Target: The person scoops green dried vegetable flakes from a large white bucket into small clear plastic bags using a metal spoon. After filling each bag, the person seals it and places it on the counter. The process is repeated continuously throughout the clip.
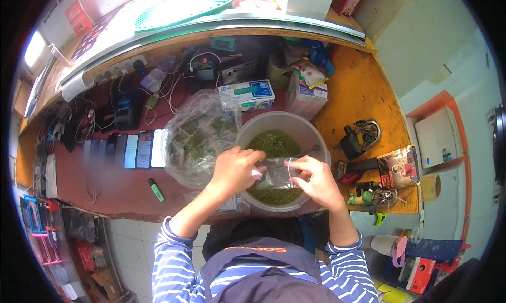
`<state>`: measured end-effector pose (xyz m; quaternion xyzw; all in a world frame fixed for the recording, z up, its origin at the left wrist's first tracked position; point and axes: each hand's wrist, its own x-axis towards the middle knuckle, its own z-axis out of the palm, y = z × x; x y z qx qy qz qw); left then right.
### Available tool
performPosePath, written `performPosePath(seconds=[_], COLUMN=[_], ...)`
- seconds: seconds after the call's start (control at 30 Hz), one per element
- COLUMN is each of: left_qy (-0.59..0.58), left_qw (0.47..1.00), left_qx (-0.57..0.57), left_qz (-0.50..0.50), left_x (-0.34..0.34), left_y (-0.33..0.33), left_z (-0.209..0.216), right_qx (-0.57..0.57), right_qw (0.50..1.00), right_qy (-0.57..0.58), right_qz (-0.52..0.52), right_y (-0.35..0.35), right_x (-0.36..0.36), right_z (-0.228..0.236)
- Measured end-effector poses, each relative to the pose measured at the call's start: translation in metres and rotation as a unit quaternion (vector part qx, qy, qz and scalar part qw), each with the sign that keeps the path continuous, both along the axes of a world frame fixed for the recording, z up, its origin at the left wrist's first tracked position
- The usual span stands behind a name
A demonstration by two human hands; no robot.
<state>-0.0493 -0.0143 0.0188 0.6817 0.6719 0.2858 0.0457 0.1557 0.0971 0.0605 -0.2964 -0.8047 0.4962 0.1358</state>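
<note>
A small clear plastic bag (278, 175) is stretched between my two hands over a round translucent bucket (312, 128). My left hand (233, 169) closes its fingers on the bag's left side, with a pinkish-white bit showing at the fingers. On the other side, my right hand (316, 179) pinches the bag's right edge between thumb and fingers. Crumbled green dried herb (275, 140) lies in the bucket, partly hidden behind the bag and hands. A spoon-like handle (312, 149) leans at the bucket's right inner wall. Left of the bucket, a large clear bag (203, 105) holds several small green-filled packets.
Several phones (143, 150) lie in a row at the left, with a green marker (156, 189) in front. Behind the bucket stand a white-and-blue box (246, 96) and a carton (306, 97). A padlock (360, 139) and a printed packet (398, 167) sit at the right.
</note>
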Motion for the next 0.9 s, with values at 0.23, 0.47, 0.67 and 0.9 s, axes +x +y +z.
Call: performPosePath(seconds=[0.23, 0.47, 0.67, 0.9], left_qy=[-0.034, -0.212, -0.238, -0.314], left_qw=[0.987, 0.965, 0.954, 0.928], left_qx=[0.155, 0.116, 0.156, 0.177], left_qz=[0.011, 0.104, 0.099, 0.096], left_x=[0.021, -0.012, -0.02, -0.02], left_y=[0.006, -0.013, -0.018, -0.015], left_z=[0.003, 0.002, 0.002, 0.001], right_qx=[0.23, 0.326, 0.314, 0.112], right_qw=[0.969, 0.91, 0.91, 0.982], right_qy=[0.083, -0.192, -0.203, -0.13], right_qz=[-0.022, 0.17, 0.179, 0.077], right_y=[0.0, 0.027, 0.003, 0.017], right_x=[-0.014, -0.024, -0.024, -0.002], right_z=[-0.016, -0.086, -0.065, -0.043])
